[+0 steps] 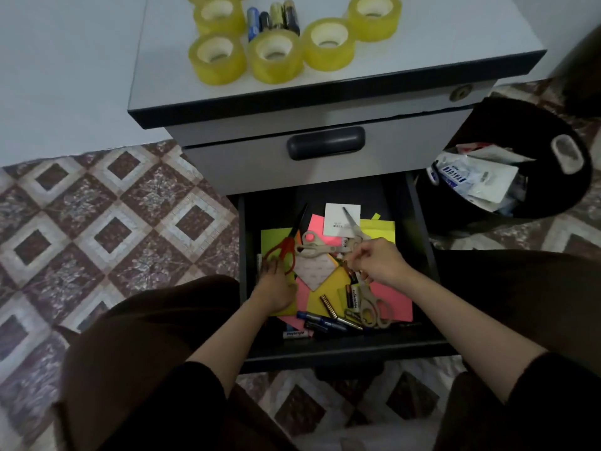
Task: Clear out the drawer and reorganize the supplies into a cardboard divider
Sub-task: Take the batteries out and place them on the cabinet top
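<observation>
while atop the cabinet (422, 60), tape rolls (217, 58), batteries (273, 17)

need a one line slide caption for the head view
Left hand and right hand reach into a drawer of paper, scissors and batteries; tape rolls sit on the cabinet top.
</observation>
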Demonstrator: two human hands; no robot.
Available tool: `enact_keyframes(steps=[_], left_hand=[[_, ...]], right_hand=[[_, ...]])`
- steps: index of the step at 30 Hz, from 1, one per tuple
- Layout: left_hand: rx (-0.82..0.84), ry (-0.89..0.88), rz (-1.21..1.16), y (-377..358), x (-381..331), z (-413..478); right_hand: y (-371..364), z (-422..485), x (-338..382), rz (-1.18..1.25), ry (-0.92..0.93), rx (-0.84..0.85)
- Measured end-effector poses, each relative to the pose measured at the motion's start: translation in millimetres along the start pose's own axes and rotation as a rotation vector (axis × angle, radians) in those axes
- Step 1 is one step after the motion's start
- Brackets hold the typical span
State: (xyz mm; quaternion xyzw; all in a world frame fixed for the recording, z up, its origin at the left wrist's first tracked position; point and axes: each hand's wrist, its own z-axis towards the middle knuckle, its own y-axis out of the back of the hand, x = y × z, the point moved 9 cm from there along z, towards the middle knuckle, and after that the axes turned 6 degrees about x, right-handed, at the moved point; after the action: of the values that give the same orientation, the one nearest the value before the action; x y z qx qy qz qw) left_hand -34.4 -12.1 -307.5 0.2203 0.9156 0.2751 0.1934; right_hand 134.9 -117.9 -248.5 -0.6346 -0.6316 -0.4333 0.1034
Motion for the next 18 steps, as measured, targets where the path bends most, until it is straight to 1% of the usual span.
enact_keyframes(steps=[2,5,8,10,12,14,16,18], left_hand=[[0.001,-0.01,0.053,-4.4,-4.6,4.3],[0.029,-0.075,0.075,-13.1,-17.0,11.9],[0.052,-0.114,0.144,-23.0,-19.4,22.1],[0.008,-0.124,0.064,-16.9,-20.2,17.7],[-0.149,-0.119,-0.037,0.6,-18.8,9.1],[-0.303,-0.043,-0.054,16.4,-12.4,-4.1],[-0.311,0.043,-0.057,16.5,-2.1,-7.8],[-0.27,0.078,0.027,11.3,3.7,-6.7]], right_hand=[[-4.3,2.9,-1.0,0.006,0.003,0.008],[-9.1,4.3,-5.6,0.052,-0.018,0.02],[-10.8,4.5,-9.7,0.038,-0.042,0.038],[-10.5,4.9,-11.1,0.029,-0.05,0.044],[-9.8,5.8,-13.3,0.035,-0.06,0.041],[-9.4,6.1,-13.9,0.042,-0.063,0.034],[-9.7,5.8,-14.9,0.05,-0.072,0.033],[-11.0,4.8,-17.6,0.061,-0.087,0.044]])
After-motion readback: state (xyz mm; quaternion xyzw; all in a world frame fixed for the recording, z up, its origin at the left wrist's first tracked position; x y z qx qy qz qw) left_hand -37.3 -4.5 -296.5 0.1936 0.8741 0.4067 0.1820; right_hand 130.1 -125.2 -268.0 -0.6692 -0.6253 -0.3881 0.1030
